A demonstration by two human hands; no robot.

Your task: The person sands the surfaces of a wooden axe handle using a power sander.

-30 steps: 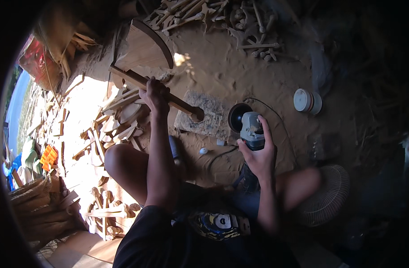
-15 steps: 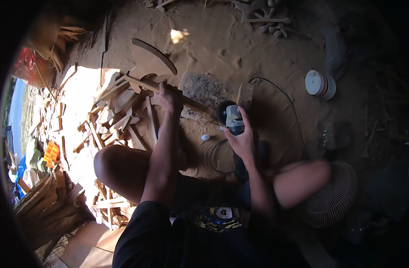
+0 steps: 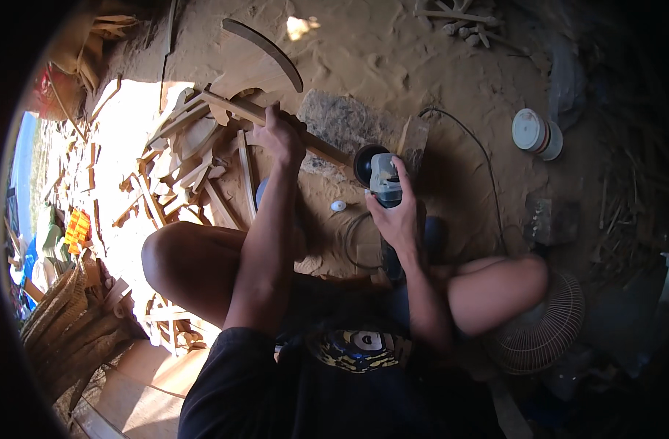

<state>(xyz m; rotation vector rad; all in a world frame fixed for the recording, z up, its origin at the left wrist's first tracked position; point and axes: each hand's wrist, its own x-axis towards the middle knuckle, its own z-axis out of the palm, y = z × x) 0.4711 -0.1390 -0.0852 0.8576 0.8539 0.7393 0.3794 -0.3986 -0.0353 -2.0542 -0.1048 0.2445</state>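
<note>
My left hand [image 3: 280,137] is closed around a long, narrow wooden strip [image 3: 236,106], which slants down to the right. My right hand [image 3: 397,219] grips an angle grinder [image 3: 384,174] by its body, fingers wrapped over the housing. The grinder's dark round disc [image 3: 364,165] meets the strip's right end, or sits right against it; the exact contact is hard to make out. Under and behind the strip lies a rough, worn block [image 3: 334,121]. Beyond my left hand lies a curved wooden piece [image 3: 269,50].
Wood offcuts [image 3: 195,157] pile up at the left in sunlight. A black cable [image 3: 481,150] runs over the sandy ground at the right, near a white tub [image 3: 532,130]. A round wire fan guard [image 3: 546,329] stands by my right knee. A small white cap [image 3: 338,205] lies between my legs.
The whole view has shifted, so the ground and most things sit higher in the picture. Both hands keep their grips, and the disc stays at the strip's right end.
</note>
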